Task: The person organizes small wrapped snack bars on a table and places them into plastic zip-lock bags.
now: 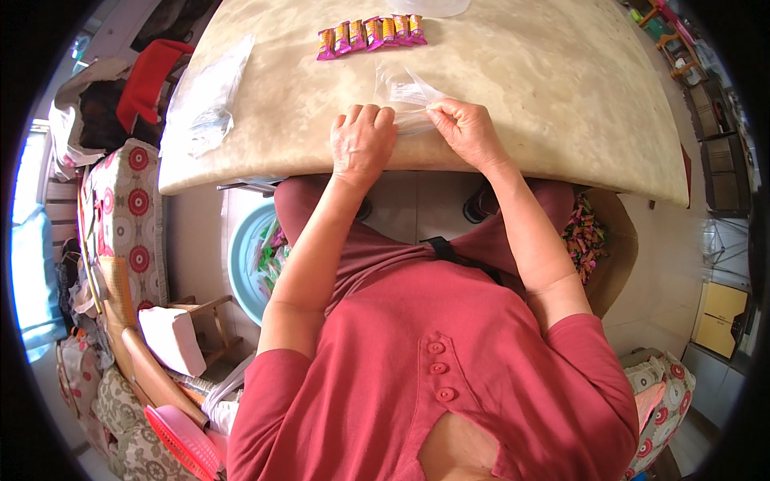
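Near the table's front edge, my right hand pinches the edge of a clear plastic bag between thumb and fingers. My left hand lies over the bag's left side with its back up; its fingertips are hidden, so its grip cannot be told. Beyond the bag, a row of several small snack packets in purple and yellow wrappers lies side by side on the table. A stack of clear plastic bags rests at the table's left edge.
A translucent container stands at the far edge of view. Below the table are a light-blue basin with wrapped items at left and a cardboard box of small wrapped pieces at right. A wooden stool stands lower left.
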`<action>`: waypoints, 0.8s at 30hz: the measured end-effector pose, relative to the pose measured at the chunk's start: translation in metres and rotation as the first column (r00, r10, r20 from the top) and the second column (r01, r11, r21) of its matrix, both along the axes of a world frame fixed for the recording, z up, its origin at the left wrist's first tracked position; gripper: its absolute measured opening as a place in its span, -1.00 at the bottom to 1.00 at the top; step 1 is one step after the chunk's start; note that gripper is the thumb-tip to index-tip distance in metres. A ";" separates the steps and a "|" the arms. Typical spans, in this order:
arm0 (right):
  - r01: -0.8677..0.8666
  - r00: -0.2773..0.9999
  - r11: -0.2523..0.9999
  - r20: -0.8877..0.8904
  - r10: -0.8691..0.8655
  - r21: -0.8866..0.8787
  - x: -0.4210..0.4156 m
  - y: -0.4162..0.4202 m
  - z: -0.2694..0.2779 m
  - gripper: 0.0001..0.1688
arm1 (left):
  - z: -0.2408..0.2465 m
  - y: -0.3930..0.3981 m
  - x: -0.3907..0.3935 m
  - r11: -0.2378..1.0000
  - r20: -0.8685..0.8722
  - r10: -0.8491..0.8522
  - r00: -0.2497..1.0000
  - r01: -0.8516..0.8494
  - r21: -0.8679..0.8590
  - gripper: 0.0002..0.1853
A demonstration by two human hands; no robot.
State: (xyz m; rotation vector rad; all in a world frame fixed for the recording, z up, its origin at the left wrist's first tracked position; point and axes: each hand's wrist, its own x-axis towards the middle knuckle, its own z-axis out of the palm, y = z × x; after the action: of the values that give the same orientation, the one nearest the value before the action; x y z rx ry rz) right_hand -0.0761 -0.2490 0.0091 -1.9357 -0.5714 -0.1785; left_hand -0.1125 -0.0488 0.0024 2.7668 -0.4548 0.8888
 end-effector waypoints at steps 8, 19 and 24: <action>0.004 1.000 1.000 0.013 -0.003 -0.014 -0.002 0.002 0.003 -0.83 | 0.001 -0.019 0.019 0.997 0.065 0.013 0.998 -0.017 0.071 -0.85; 0.012 0.996 0.997 0.092 -0.005 -0.071 -0.005 0.002 0.001 -0.80 | -0.005 0.005 0.003 0.977 -0.036 0.203 0.979 -0.205 -0.061 -0.92; 0.003 0.991 0.992 0.132 0.014 -0.128 -0.002 0.000 -0.001 -0.86 | -0.009 0.011 -0.001 0.981 -0.059 0.163 0.985 -0.168 -0.094 -0.94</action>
State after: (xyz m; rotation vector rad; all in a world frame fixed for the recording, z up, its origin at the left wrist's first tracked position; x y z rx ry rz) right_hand -0.0785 -0.2488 0.0080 -2.0570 -0.6903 -0.2748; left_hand -0.1134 -0.0382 -0.0062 2.7589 -0.1687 0.8481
